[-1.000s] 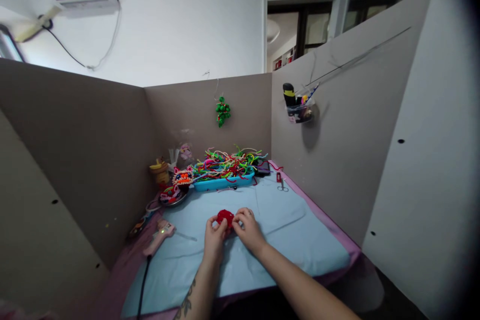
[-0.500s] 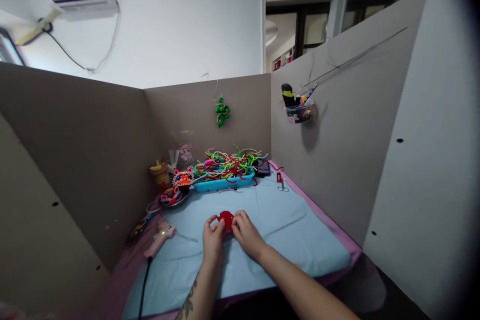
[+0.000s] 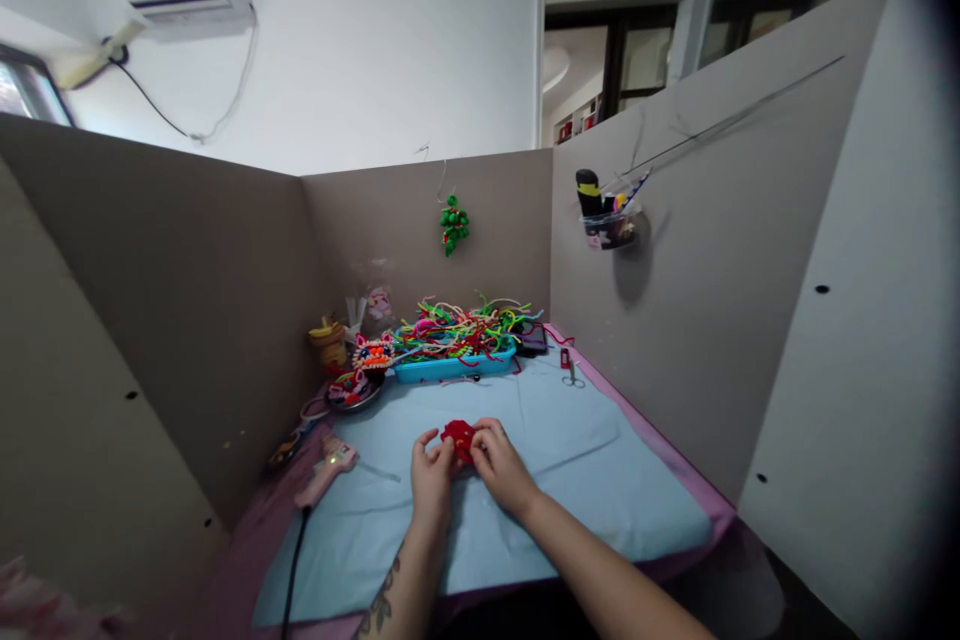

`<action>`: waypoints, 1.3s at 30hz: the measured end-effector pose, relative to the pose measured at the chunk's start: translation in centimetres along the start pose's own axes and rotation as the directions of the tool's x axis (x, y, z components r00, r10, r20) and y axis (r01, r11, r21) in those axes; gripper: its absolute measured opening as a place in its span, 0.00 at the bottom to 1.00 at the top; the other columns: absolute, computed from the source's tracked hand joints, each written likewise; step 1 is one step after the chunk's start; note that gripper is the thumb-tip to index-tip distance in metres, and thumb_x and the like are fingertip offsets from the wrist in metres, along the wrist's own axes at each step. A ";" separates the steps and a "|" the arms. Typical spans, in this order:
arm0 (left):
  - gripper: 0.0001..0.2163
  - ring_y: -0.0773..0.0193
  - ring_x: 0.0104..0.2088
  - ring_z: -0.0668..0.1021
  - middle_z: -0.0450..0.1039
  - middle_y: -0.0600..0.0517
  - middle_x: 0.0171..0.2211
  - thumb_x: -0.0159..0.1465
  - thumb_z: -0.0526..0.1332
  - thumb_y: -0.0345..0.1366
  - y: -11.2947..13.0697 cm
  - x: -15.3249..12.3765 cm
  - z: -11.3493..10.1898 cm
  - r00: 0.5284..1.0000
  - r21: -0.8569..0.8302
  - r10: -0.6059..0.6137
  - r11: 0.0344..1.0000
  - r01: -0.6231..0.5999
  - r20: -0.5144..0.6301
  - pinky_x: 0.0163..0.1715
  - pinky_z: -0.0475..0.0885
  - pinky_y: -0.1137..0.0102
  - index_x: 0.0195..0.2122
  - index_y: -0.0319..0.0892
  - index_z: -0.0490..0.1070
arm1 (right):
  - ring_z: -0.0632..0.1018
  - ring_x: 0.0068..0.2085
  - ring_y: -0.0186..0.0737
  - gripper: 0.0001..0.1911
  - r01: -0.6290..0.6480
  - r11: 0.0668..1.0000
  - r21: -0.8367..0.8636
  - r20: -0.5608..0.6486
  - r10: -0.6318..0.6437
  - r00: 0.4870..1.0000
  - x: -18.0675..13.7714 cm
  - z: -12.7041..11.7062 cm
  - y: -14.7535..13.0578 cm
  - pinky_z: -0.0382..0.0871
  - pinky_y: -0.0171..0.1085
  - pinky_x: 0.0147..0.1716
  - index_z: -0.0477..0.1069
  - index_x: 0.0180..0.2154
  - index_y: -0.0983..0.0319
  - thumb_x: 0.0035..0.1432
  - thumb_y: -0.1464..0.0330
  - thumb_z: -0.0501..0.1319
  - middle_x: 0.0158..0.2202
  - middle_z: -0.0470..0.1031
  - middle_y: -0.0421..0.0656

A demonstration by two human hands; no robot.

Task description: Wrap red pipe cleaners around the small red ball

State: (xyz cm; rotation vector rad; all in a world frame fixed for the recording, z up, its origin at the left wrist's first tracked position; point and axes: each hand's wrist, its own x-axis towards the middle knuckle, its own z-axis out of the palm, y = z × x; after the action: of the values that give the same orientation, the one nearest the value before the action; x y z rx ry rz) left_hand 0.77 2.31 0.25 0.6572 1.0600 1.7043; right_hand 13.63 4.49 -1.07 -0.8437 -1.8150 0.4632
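Left hand (image 3: 431, 480): pinching the left edge of a red piece (image 3: 458, 432).
Right hand (image 3: 501, 465): pinching its right edge.
Red piece: between both hands, partly covered — detail blurred.
Blue tray (image 3: 455, 367): beyond both hands, floor buried under coloured strands (image 3: 466, 328).
Bowl (image 3: 358, 407): beyond-left of the left hand — contents indistinct.

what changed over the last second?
Camera view swung slightly left, so the scene sits further right in frame. The red piece looks slightly turned between the left hand and right hand; nothing visibly taken up or let go. Pink corded tool, scissors and blue tray stayed put.
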 end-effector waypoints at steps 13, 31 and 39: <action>0.27 0.63 0.27 0.79 0.77 0.50 0.26 0.46 0.72 0.43 0.0 -0.7 0.4 0.991 0.004 0.012 1.000 -0.012 0.135 0.32 0.72 0.69 0.43 0.41 0.63 | 0.72 0.44 0.44 0.05 0.028 0.994 -0.103 -0.036 -0.032 0.999 0.1 -0.1 -0.7 0.69 0.44 0.47 0.68 0.33 0.60 0.56 0.75 0.57 0.40 0.67 0.46; 0.18 0.66 0.23 0.76 0.74 0.54 0.21 0.51 0.69 0.41 -0.4 -0.9 0.8 0.974 0.173 0.133 0.971 -0.165 0.182 0.27 0.68 0.73 0.39 0.42 0.66 | 0.75 0.37 0.41 0.12 -0.259 0.913 0.314 0.011 0.269 0.963 0.8 -0.5 2.0 0.73 0.38 0.33 0.70 0.28 0.61 0.58 0.61 0.57 0.47 0.66 0.49; 0.17 0.66 0.24 0.76 0.74 0.53 0.21 0.51 0.69 0.42 -0.9 -0.8 0.7 0.966 0.162 0.159 0.968 -0.194 0.203 0.27 0.68 0.73 0.36 0.41 0.67 | 0.71 0.52 0.47 0.10 -0.164 0.951 0.261 0.019 0.165 0.986 0.5 -0.4 0.9 0.70 0.41 0.45 0.70 0.26 0.60 0.58 0.63 0.60 0.46 0.66 0.49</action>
State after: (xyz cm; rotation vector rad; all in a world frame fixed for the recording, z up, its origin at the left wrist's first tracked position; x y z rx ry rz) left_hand 2.03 1.91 -0.12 1.0368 1.0534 1.6699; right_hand 14.25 5.42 -1.19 -0.8123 -1.6414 0.7909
